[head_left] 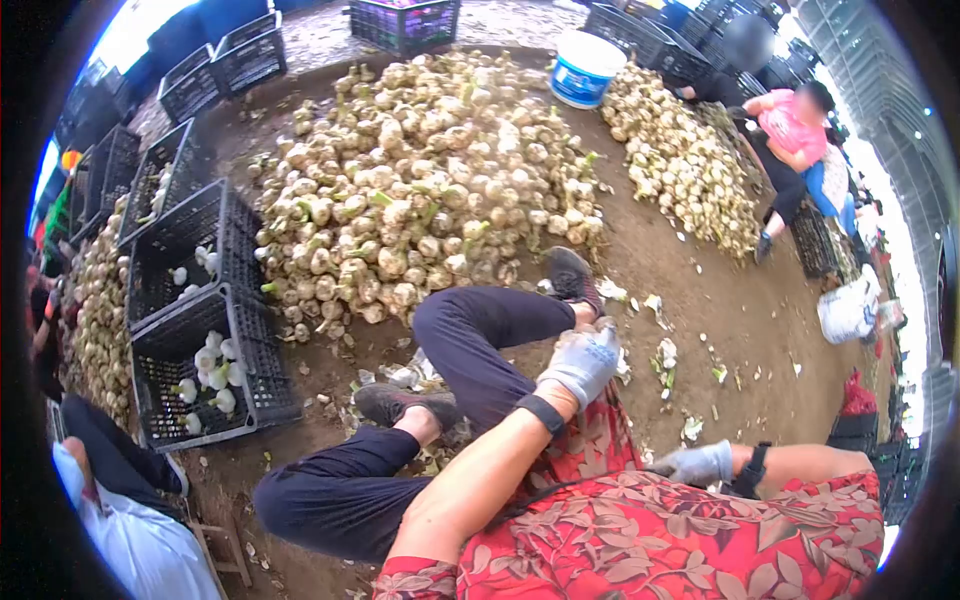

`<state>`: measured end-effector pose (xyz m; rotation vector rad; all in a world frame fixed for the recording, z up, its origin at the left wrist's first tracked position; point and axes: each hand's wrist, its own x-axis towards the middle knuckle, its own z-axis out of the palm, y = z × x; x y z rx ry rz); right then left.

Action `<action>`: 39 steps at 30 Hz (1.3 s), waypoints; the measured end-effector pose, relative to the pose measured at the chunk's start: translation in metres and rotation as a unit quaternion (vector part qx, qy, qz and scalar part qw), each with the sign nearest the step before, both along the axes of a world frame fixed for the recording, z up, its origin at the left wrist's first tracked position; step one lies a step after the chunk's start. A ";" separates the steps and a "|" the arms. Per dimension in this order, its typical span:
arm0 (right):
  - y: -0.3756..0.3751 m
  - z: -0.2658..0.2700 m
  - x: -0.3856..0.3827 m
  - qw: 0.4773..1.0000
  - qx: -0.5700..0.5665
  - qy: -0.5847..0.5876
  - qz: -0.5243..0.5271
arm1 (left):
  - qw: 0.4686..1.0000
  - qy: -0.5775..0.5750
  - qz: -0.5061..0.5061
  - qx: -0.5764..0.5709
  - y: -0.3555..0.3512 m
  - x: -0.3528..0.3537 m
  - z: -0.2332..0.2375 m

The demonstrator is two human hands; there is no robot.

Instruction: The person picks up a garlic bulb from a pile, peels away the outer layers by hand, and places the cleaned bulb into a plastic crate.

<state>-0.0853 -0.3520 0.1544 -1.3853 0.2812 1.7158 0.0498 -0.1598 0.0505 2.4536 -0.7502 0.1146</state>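
Observation:
My left hand (582, 364), in a pale grey glove, is held over my lap near my bent leg and shoe. Its fingers are curled closed, and whatever they may hold is hidden. My right hand (697, 464), gloved too, lies low against my red leaf-patterned clothing (640, 530). Its fingers look closed, with a small dark shape at their tips that I cannot make out. In front of my legs spreads a big heap of garlic bulbs (420, 180) with cut stems. Peeled scraps of garlic skin (668, 353) lie on the soil beside my left hand.
Black crates (200, 375) at the left hold a few white garlic bulbs (215, 365). A white and blue bucket (585, 70) stands behind the heap, near a second garlic pile (680, 150). A person in pink (795, 125) sits far right; another in pale clothing (135, 530) is close left.

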 end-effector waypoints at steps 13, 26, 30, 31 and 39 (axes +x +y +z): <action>-0.057 0.034 -0.028 0.990 -0.040 0.130 0.030 | 0.989 0.131 0.052 -0.032 0.000 0.004 -0.012; 0.138 0.130 0.181 0.893 0.015 -0.386 0.230 | 0.941 -0.026 0.276 -0.194 0.184 0.035 0.136; 0.197 0.075 0.259 0.819 0.086 -0.527 0.207 | 0.838 -0.056 0.360 -0.406 0.283 0.023 0.201; 0.220 0.073 0.271 0.759 0.044 -0.595 0.261 | 0.793 -0.033 0.371 -0.482 0.291 0.014 0.209; 0.336 -0.140 0.413 0.668 -0.209 -0.680 0.218 | 0.555 0.098 0.426 -0.708 0.299 0.036 0.120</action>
